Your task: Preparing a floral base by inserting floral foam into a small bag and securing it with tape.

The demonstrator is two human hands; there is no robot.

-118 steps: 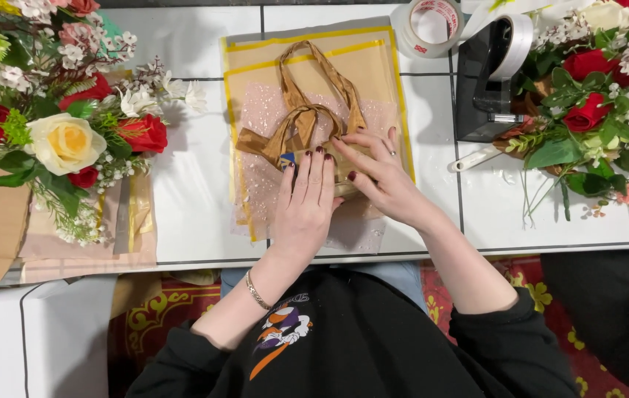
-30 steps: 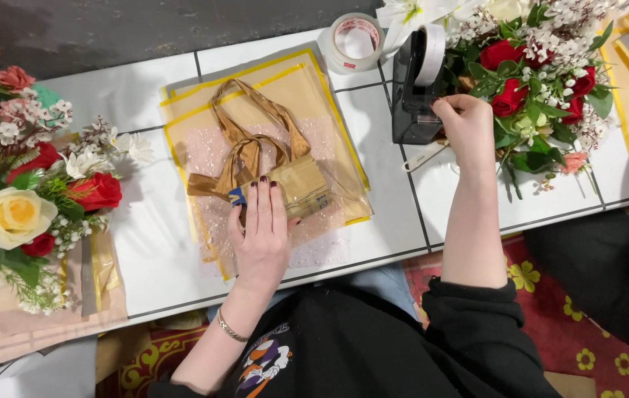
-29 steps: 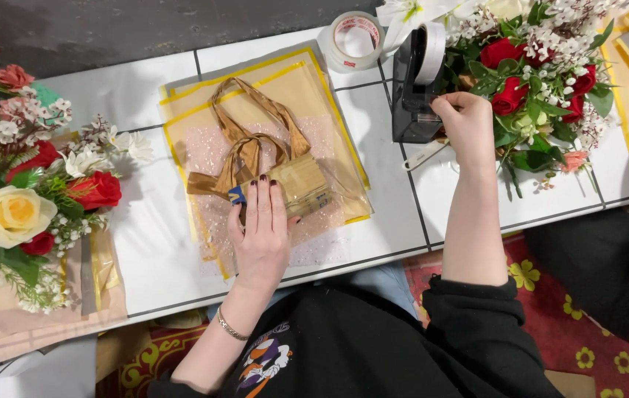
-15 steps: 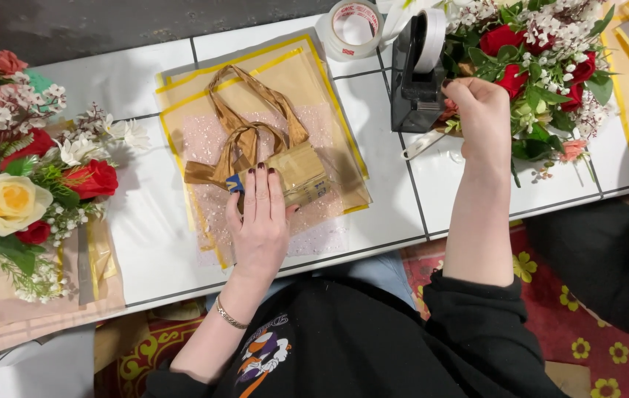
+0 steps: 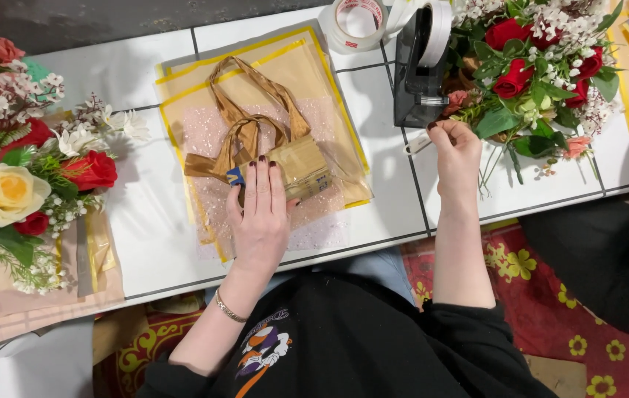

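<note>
The left hand (image 5: 259, 214) lies flat, fingers together and stretched, on a small gold box wrapped in clear plastic film (image 5: 301, 166); it presses the box down and does not grip it. The box sits in the middle of the white tiled bench (image 5: 145, 236), on a sheet of clear wrapping paper with yellow edges and white dots (image 5: 329, 96). A gold satin ribbon with two loops (image 5: 244, 121) lies just on the far side of the box and touches it.

The right hand (image 5: 456, 151) is to the right, well apart from the left hand. Its fingers are pinched on a short strip of clear tape (image 5: 417, 144) at the near end of the black tape dispenser (image 5: 414, 81). A roll of clear tape (image 5: 357, 22) stands at the far edge, left of the dispenser.

A bouquet of red roses and white small flowers (image 5: 539, 66) lies right of the dispenser. Another bouquet with a cream rose and red roses (image 5: 27, 184) lies at the left side of the bench.
</note>
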